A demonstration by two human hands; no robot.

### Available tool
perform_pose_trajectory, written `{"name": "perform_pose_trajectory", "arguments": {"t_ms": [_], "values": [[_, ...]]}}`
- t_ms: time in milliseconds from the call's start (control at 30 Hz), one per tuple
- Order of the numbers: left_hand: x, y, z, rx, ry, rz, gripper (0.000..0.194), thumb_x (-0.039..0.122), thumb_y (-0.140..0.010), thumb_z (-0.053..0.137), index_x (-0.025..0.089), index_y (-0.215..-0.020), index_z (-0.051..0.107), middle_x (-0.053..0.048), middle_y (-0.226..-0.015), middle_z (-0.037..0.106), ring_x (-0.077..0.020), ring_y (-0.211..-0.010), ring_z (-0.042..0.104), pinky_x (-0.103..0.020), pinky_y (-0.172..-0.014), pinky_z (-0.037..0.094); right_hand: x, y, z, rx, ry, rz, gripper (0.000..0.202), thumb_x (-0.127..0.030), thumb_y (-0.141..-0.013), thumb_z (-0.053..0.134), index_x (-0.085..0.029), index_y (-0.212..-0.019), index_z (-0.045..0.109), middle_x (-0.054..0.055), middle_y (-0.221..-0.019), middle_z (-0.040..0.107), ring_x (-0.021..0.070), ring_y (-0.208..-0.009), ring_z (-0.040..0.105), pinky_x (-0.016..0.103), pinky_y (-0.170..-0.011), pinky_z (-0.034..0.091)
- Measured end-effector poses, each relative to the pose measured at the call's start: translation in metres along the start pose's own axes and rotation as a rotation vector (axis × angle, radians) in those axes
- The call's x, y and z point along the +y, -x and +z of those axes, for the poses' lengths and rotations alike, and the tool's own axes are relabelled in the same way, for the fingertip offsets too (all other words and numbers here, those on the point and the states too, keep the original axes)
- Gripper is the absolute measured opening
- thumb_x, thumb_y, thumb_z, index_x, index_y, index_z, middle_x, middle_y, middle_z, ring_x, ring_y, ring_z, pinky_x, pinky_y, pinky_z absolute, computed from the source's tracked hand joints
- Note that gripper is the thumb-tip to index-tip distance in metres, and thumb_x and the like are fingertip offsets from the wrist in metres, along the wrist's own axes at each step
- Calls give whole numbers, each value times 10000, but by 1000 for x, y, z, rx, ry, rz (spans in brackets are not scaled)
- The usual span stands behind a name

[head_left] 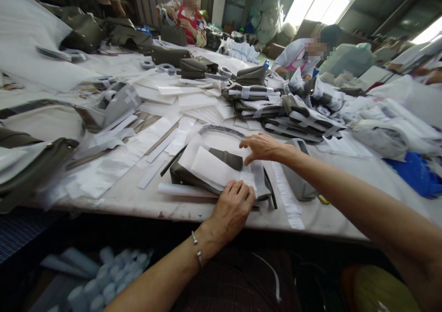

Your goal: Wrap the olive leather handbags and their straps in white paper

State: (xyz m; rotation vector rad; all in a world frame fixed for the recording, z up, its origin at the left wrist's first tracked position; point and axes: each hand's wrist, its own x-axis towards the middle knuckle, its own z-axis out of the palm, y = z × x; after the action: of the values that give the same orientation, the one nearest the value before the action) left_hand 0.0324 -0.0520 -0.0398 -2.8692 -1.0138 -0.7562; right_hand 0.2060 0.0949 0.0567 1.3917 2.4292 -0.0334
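A dark olive handbag [179, 174] lies at the table's front edge, partly covered by a white paper sheet [214, 164]. Its wrapped handle [221, 129] arches out toward the back. My left hand [235, 206] is on the bag's near right side, fingers bent and close together over the edge of the bag and its white wrapping; the thumb is hidden. Above the far right part of the bag hovers my right hand [258, 148], with thumb and fingers apart and nothing visible between them. Beneath the bag's near side, a rolled white sheet [186, 190] sticks out to the left.
A grey tape dispenser [300, 169] stands right of the bag, beside a white strip [287, 199]. Wrapped bags [255, 93] are stacked behind; another olive bag [37, 164] lies at left. Paper sheets [193, 100] cover the middle. Two co-workers [188, 17] work across the table.
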Motion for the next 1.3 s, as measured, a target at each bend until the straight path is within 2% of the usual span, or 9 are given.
{"name": "perform_pose_trajectory", "arguments": {"t_ms": [200, 333, 467, 700, 833, 967, 1100, 1200, 1300], "values": [[0, 0, -2, 16, -3, 8, 309, 161, -949, 488, 100, -1250, 518, -133, -1153, 593, -271, -1159, 550, -429, -1066, 415, 1, 8, 15, 23, -53, 119, 488, -448, -741, 792, -240, -1163, 663, 58, -1167, 709, 262, -1084, 635, 349, -902, 404], [0, 0, 2, 36, 8, 6, 312, 158, -941, 504, 98, -1247, 521, -132, -1157, 592, -271, -1164, 541, -427, -1074, 411, -11, 22, 19, 218, -29, 154, 336, -345, -792, 772, -201, -1087, 698, 82, -1114, 718, 258, -1028, 644, 362, -909, 393], [-1, 1, 4, 52, 28, -1, 324, 147, -941, 486, 85, -1258, 510, -139, -1151, 581, -268, -1145, 539, -421, -1065, 415, -31, 49, 30, 282, -312, 31, 63, -274, -865, 692, -230, -862, 737, 11, -914, 734, 176, -861, 654, 283, -796, 426], [-4, -1, -4, -19, 55, 5, 308, 96, -930, 444, 105, -1228, 521, -113, -1036, 590, -244, -988, 568, -411, -957, 485, -53, 100, 38, 261, -295, -104, 145, -141, -861, 641, -222, -826, 757, 30, -802, 723, 195, -855, 648, 357, -874, 434], [-4, -4, -5, -46, 71, -16, 234, 94, -928, 460, 123, -1139, 557, -97, -1024, 601, -239, -972, 574, -407, -945, 495, -71, 123, 35, 364, -472, -18, 191, -216, -918, 593, -231, -1054, 727, 46, -1007, 746, 206, -975, 676, 356, -928, 484], [-8, -6, -18, -79, 150, 18, 200, 126, -938, 489, 116, -1121, 568, -99, -1086, 619, -216, -1021, 592, -351, -960, 493, -95, 127, 58, 477, -652, 27, 403, -324, -957, 554, -238, -1351, 546, 65, -1312, 641, 217, -1180, 616, 369, -1004, 503], [-35, -11, -61, -118, 101, 29, 134, 153, -940, 514, 144, -1019, 621, -63, -978, 653, -187, -901, 630, -312, -849, 526, -108, 119, 93, 648, -545, -18, 375, -263, -960, 540, -236, -1333, 564, 87, -1331, 623, 242, -1207, 598, 426, -1028, 497], [-74, -10, -91, 12, -84, -34, 166, 227, -943, 551, 162, -1065, 643, -100, -1122, 649, -271, -1193, 548, -454, -1055, 416, -109, 113, 106, 763, -400, -56, 355, -200, -955, 534, -218, -1305, 591, 99, -1287, 650, 246, -1187, 607, 426, -1012, 500], [-108, -1, -96, 27, -95, -131, 252, 331, -923, 614, 178, -1119, 651, -97, -1181, 642, -278, -1225, 532, -461, -1085, 391, -97, 114, 105, 777, -328, -58, 333, -173, -956, 515, -209, -1273, 611, 88, -1266, 666, 237, -1166, 620, 406, -992, 505]]}}
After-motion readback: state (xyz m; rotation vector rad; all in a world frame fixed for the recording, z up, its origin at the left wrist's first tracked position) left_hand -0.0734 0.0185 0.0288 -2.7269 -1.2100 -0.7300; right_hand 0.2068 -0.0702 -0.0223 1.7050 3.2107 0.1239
